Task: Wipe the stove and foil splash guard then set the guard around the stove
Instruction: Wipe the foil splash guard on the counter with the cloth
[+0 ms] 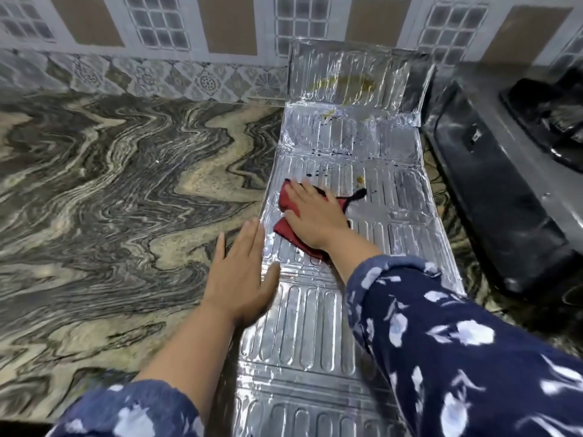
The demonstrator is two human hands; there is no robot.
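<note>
A: Under the right hand [315,216], head view: red cloth [285,229] pressed flat on the foil splash guard [315,316], fingers spread, palm down, not really gripping, just pinning the cloth to the foil.

B: Left hand [243,279]?

A: Flat and empty, fingers together, half on the guard's near-left edge, half on the marbled counter [110,184]. Looks like it steadies the sheet.

B: Guard location?

A: Lying unfolded along the counter, running from below both wrists to well past the right fingertips; the far panel tips up against the tiled wall [189,26]. Stove [504,190] sits off to the right of the right arm, apart from the guard.

B: Progress?

A: Mid-task, I'd say. Panels nearer than the hands look clean. Dark spots [331,152] and a dark smear just beyond the right fingers, yellowish stains [347,82] on the far panels, so wiping isn't finished. Guard not set around the stove yet.

B: Stove wiped?

A: Can't tell. Only its left part shows, cut off by the frame edge, glossy and blurred.

B: Anything else hidden?

A: Most of the cloth sits under the hand. Right sleeve [457,342] covers the guard's near-right corner.
</note>
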